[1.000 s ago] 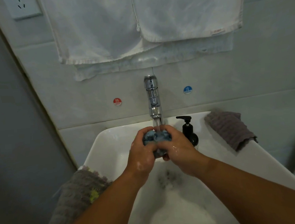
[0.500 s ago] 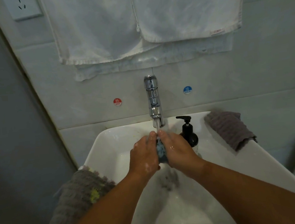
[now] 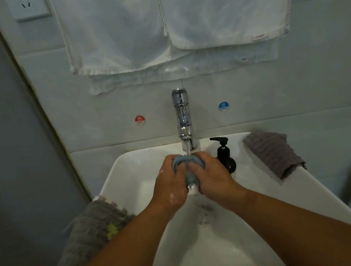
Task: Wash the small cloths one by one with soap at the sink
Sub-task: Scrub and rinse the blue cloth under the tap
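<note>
Both hands are bunched together right under the tap [image 3: 182, 115], and that is plainly on purpose: the thin stream of water [image 3: 187, 149] lands on the top of the small blue cloth [image 3: 180, 160] squeezed between them. The left hand [image 3: 170, 181] has its fingers curled tight round one side of the cloth and the right hand [image 3: 211, 176] grips the other side the same way, knuckles nearly meeting, so the wad is pressed and rubbed against itself while the water runs through it. A white dribble of foam hangs from the cloth's lower end, and flecks of suds sit on the back of the left hand, so I'd judge the soap is being worked or rinsed out over the sink [image 3: 132, 178] below the tap. The black soap bottle [image 3: 226, 158] stands just right of the tap, close enough to reach without stepping away. A grey cloth [image 3: 274, 152] lies further right of the tap on the sink's edge, and a heap of grey cloths [image 3: 94, 229] sits down to the tap's left; which lot is already washed I can't tell. White towels [image 3: 162, 29] hang above the tap.
</note>
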`<action>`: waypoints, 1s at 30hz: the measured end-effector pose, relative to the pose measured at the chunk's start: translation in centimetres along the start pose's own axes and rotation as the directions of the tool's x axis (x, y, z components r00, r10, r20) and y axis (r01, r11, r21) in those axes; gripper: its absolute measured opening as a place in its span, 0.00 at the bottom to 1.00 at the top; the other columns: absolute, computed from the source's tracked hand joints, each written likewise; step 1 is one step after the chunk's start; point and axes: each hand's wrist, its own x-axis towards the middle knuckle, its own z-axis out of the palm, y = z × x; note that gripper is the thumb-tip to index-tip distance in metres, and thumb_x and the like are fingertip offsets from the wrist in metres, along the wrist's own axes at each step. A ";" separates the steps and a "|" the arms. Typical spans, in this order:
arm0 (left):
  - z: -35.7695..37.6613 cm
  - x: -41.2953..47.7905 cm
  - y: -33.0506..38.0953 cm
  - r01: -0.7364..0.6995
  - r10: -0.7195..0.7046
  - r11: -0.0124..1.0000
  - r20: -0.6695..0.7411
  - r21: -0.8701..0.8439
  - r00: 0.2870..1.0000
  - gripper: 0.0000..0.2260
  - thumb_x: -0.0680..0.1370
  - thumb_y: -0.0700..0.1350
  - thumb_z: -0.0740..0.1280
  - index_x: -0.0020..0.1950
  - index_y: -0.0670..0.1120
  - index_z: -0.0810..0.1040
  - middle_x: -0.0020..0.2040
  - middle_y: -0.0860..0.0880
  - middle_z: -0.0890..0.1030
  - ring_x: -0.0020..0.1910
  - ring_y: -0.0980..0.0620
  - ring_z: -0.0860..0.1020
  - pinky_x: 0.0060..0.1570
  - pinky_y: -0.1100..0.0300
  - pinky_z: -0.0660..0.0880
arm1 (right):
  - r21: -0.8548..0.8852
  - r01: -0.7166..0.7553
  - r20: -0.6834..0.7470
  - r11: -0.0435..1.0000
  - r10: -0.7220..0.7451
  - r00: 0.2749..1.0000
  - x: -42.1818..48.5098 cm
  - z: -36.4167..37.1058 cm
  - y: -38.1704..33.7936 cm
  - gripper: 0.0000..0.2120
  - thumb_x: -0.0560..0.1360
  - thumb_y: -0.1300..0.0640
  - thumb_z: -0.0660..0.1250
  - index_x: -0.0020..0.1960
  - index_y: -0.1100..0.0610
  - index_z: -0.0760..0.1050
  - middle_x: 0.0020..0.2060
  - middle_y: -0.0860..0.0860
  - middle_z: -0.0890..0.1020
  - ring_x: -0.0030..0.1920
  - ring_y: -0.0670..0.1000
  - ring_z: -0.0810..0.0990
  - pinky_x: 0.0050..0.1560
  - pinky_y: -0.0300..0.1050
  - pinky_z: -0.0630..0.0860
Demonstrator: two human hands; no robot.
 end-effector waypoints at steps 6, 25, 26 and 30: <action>0.8 0.0 0.9 0.000 0.016 0.974 -0.069 0.225 0.997 0.16 0.85 0.59 0.52 0.57 0.51 0.74 0.47 0.54 0.79 0.45 0.58 0.79 0.38 0.74 0.75 | -0.212 -0.015 -0.048 0.977 0.005 0.999 -0.1 0.0 -0.5 0.18 0.86 0.48 0.55 0.59 0.58 0.78 0.50 0.55 0.83 0.51 0.55 0.83 0.53 0.51 0.81; 0.6 -0.3 0.6 0.041 -0.046 0.995 0.054 0.092 0.997 0.12 0.86 0.53 0.57 0.65 0.49 0.71 0.58 0.44 0.79 0.53 0.50 0.80 0.45 0.57 0.82 | -0.294 0.044 -0.079 0.955 -0.070 0.994 0.0 -0.6 -0.7 0.16 0.85 0.48 0.56 0.51 0.56 0.78 0.45 0.52 0.82 0.47 0.52 0.82 0.50 0.48 0.80; 0.7 -0.2 0.6 0.026 -0.034 0.984 0.045 0.176 0.998 0.12 0.86 0.52 0.57 0.66 0.49 0.71 0.60 0.45 0.78 0.55 0.50 0.80 0.51 0.57 0.82 | -0.310 0.043 -0.098 0.950 -0.077 0.992 0.0 -0.6 -0.7 0.17 0.86 0.48 0.55 0.50 0.56 0.79 0.44 0.53 0.83 0.46 0.51 0.82 0.47 0.45 0.79; 1.0 -0.2 1.1 0.006 0.007 0.961 -0.049 0.277 0.999 0.13 0.85 0.52 0.61 0.67 0.49 0.75 0.59 0.49 0.80 0.53 0.55 0.80 0.51 0.72 0.76 | -0.108 -0.046 -0.135 0.993 0.031 0.990 -0.1 -0.1 -0.9 0.22 0.84 0.42 0.55 0.43 0.52 0.80 0.39 0.48 0.83 0.41 0.45 0.83 0.42 0.37 0.77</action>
